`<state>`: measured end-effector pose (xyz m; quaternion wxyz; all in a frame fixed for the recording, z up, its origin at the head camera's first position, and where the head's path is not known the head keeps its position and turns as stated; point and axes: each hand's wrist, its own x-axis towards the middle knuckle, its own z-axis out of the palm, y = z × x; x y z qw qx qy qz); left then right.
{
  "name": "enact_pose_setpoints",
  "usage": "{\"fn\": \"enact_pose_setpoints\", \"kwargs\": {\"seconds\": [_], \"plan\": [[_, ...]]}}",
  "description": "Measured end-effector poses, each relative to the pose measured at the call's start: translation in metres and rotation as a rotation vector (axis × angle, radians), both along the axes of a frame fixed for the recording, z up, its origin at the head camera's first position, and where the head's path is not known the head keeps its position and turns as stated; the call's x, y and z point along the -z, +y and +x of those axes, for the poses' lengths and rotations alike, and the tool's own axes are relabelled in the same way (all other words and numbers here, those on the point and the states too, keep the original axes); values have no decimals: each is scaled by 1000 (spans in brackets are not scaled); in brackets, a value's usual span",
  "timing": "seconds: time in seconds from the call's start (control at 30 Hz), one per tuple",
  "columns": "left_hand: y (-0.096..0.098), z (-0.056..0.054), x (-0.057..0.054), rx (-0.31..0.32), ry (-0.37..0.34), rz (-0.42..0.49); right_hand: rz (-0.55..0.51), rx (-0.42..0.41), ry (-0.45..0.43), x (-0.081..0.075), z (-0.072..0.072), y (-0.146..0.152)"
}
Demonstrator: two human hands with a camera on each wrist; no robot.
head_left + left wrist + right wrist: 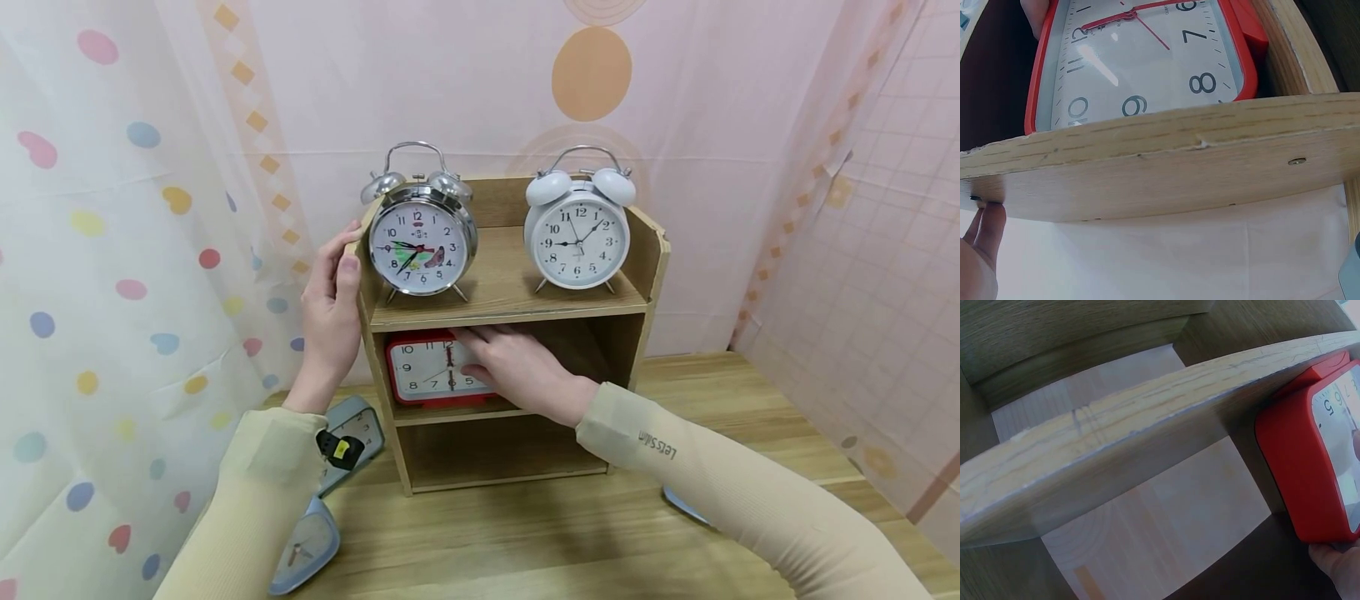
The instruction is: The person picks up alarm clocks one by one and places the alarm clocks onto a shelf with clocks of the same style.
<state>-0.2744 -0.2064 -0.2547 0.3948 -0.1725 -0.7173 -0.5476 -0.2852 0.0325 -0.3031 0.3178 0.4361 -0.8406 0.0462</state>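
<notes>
A red rectangular clock (420, 379) with a white dial stands at the left of the middle compartment of a small wooden shelf (517, 315). My right hand (525, 372) reaches into that compartment and grips the clock by its right part, fingers over the top and thumb across the dial. In the right wrist view, the red casing (1300, 469) shows with fingertips at its edge. My left hand (330, 312) rests against the outer left side of the shelf near its top, fingers fairly straight. Fingertips (991, 228) touch that side panel in the left wrist view.
On the top board stand a silver twin-bell alarm clock (420, 250) and a white one (577, 237). Left of the shelf, a grey-green clock (366, 429) and a light blue clock (315, 546) lie on the wooden table (510, 550). A blue edge (684, 505) shows beside my right sleeve.
</notes>
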Motion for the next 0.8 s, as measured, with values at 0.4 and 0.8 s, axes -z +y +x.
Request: {"fn": "enact_pose_setpoints", "kwargs": {"seconds": [0.4,0.8], "plan": [[0,0,0,9,10,-9,36,-33,61,0,4,4],[0,0,0,21,8,13,95,-68,192,6,19,15]]}}
